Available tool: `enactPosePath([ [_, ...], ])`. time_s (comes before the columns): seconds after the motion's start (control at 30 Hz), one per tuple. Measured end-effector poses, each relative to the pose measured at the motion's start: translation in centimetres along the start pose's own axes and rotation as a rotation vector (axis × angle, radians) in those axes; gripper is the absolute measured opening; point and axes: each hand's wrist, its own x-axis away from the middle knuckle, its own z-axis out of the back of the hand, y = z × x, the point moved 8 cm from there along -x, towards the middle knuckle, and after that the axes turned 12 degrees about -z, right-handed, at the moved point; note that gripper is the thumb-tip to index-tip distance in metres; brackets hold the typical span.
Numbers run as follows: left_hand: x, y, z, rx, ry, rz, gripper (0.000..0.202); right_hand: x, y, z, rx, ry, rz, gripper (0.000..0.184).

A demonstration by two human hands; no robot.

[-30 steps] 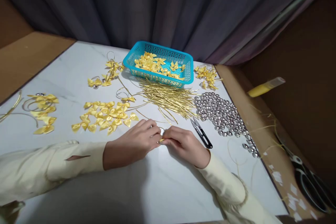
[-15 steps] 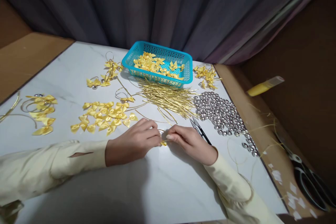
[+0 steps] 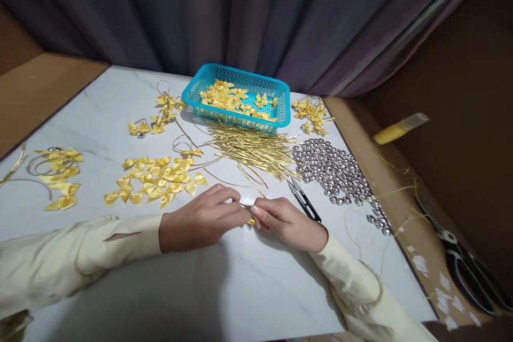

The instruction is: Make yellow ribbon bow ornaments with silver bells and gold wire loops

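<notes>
My left hand and my right hand meet fingertip to fingertip over the white tabletop, both closed in a pinch. Between them a gold cord shows, with a bit of yellow ribbon bow just below it; fingers hide most of both. Beside my right hand lie black thread snips, blades pointing away. Left of my left hand several yellow bows are spread in a cluster. Beyond my hands is a heap of cut gold cords.
A blue basket of yellow bows stands at the back. Silver bells or beads are piled at right. Bows with cord loops lie at left, others back right. Large scissors and a yellow tube lie past the right edge.
My hands have come closer together, the right fingers now touching the left ones. The gap with the cord loop between them has narrowed. The view has shifted slightly.
</notes>
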Motion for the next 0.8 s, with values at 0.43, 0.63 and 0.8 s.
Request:
enactPosePath([
  [0.43,-0.22,0.36,-0.11,-0.013,-0.018,-0.051,0.027,0.22,0.16,0.2,0.052,0.038,-0.011,0.033],
  [0.63,-0.15,0.09,-0.13,0.004,0.006,0.022,0.027,0.24,-0.09,-0.03,0.113,0.075,0.005,0.031],
  [0.8,0.05,-0.11,-0.22,0.01,0.028,0.068,0.021,0.44,-0.2,0.02,0.158,0.155,0.01,0.03],
])
